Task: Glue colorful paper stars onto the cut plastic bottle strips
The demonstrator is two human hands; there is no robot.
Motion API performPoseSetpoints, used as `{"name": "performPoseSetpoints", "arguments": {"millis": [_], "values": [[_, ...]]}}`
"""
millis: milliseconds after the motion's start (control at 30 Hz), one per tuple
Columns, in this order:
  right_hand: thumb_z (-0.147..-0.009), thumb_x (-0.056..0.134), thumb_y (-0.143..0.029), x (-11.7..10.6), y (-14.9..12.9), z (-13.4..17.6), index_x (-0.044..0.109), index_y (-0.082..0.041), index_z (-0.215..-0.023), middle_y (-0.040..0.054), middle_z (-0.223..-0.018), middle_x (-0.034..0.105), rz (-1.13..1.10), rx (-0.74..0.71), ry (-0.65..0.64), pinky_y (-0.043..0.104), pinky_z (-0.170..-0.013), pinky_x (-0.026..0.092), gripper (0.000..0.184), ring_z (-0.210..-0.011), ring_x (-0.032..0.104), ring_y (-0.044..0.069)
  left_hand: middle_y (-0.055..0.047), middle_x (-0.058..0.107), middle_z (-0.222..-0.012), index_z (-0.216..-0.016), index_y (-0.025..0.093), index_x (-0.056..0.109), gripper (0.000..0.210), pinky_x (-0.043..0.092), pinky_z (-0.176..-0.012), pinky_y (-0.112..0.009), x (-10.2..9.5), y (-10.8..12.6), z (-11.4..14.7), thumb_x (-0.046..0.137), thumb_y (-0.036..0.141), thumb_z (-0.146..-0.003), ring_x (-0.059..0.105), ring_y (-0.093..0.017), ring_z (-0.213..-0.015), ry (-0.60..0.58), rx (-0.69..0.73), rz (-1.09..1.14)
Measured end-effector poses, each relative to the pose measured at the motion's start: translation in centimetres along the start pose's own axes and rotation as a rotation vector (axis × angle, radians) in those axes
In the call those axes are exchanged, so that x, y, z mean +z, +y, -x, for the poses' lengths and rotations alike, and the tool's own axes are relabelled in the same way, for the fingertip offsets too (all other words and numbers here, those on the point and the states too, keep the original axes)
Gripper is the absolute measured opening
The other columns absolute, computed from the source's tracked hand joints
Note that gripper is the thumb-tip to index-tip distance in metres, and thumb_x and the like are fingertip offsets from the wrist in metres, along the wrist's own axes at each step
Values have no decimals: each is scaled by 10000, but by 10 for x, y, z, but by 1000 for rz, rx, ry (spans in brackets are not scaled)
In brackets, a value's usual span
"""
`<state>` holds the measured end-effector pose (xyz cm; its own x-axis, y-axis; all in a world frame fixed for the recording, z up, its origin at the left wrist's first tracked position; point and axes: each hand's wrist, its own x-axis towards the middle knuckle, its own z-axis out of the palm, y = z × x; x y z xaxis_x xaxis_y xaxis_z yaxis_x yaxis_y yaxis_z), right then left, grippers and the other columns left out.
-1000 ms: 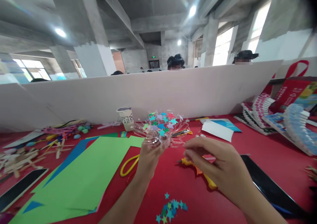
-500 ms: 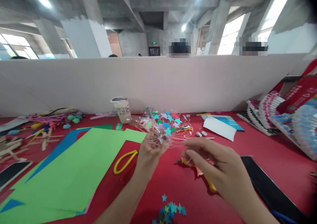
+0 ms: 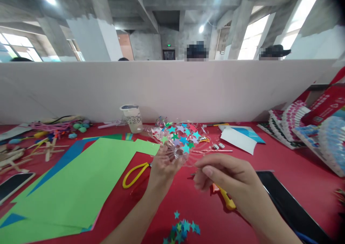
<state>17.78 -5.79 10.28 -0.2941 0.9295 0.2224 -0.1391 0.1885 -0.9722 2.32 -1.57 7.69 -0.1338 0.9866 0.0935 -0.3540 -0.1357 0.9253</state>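
My left hand is closed around a clear plastic piece cut into thin strips, with many coloured foil stars on it. It looks like a cut plastic bottle, its narrow end pointing left. My right hand is close to its right side, thumb and fingertips pinched together; whatever they hold, if anything, is too small to make out. Below the hands lies a pile of loose stars, mostly blue. A tool with an orange and yellow handle lies partly hidden beneath my right hand. Left of my left wrist is a yellow-handled tool.
Green paper sheets cover the left of the red table. A white paper cup stands by the partition. Craft sticks and a phone lie far left. A black tablet-like object and decorated fans are right.
My right hand has drawn its fingertips tighter and turned slightly, moving a little left and down. My left hand keeps the starred plastic piece in nearly the same place.
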Motion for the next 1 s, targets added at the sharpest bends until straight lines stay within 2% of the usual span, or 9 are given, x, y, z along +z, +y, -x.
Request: {"name": "performPoseSetpoints", "arguments": {"millis": [200, 300, 433, 500, 633, 733, 800, 900, 1000], "values": [[-831, 582, -232, 2, 6, -3, 663, -203, -835, 4, -654, 704, -37, 22, 73, 233, -570, 568, 87, -594, 677, 135, 48, 623, -645, -679, 194, 505, 308, 509, -635, -239, -3, -1, -3, 744, 155, -490, 609, -116, -605, 50, -35, 32], [-846, 555, -226, 3, 8, 0, 651, -218, -881, 5, -680, 707, 199, -92, 114, 241, -593, 560, 103, -624, 680, 144, 38, 637, -620, -666, 191, 511, 296, 504, -605, -229, -4, -4, -3, 749, 174, -491, 611, -119, -580, 75, -45, 12], [-841, 549, -174, 4, 10, 3, 636, -234, -941, -2, -736, 699, 554, -321, 60, 235, -620, 519, 145, -644, 660, 132, 31, 659, -640, -693, 202, 519, 311, 513, -597, -237, -4, -2, -1, 751, 153, -491, 654, -161, -649, 109, -58, -12], [-851, 538, -172, 6, 11, 3, 627, -227, -923, -5, -729, 696, 477, -267, 32, 225, -619, 516, 127, -649, 658, 125, 26, 669, -661, -690, 201, 533, 300, 517, -613, -234, -4, 0, -1, 747, 144, -487, 667, -175, -698, 110, -77, -7], [-859, 545, -201, 8, 12, -3, 605, -205, -853, -11, -654, 693, 61, -26, 10, 199, -554, 520, 61, -577, 662, 113, 15, 686, -699, -717, 194, 557, 257, 530, -685, -262, -7, -6, -1, 729, 144, -532, 672, -176, -715, 96, -80, 22], [-838, 588, -206, 8, 11, -5, 605, -200, -799, -12, -655, 702, -102, 60, 29, 173, -527, 511, 42, -559, 664, 104, 9, 684, -677, -726, 195, 570, 208, 527, -746, -304, -12, -13, -2, 715, 149, -584, 673, -179, -708, 87, -62, 37], [-831, 601, -211, 8, 11, -5, 615, -200, -786, -10, -653, 704, -97, 67, 72, 167, -534, 513, 48, -567, 667, 103, 7, 689, -687, -730, 205, 581, 219, 527, -751, -319, -16, -17, -3, 724, 133, -581, 675, -187, -736, 87, -53, 38], [-839, 588, -212, 9, 12, -2, 620, -211, -835, -7, -671, 709, 27, -22, 121, 187, -585, 527, 33, -601, 674, 112, 4, 691, -687, -716, 212, 590, 235, 534, -728, -326, -22, -20, -5, 742, 121, -561, 674, -196, -755, 101, -39, 39], [-846, 567, -187, 10, 14, -2, 607, -218, -876, -3, -723, 711, 122, -82, 69, 218, -639, 533, 59, -654, 679, 122, -7, 695, -726, -735, 204, 606, 225, 531, -736, -325, -25, -22, -7, 754, 138, -578, 668, -205, -795, 109, -39, 54]]}}
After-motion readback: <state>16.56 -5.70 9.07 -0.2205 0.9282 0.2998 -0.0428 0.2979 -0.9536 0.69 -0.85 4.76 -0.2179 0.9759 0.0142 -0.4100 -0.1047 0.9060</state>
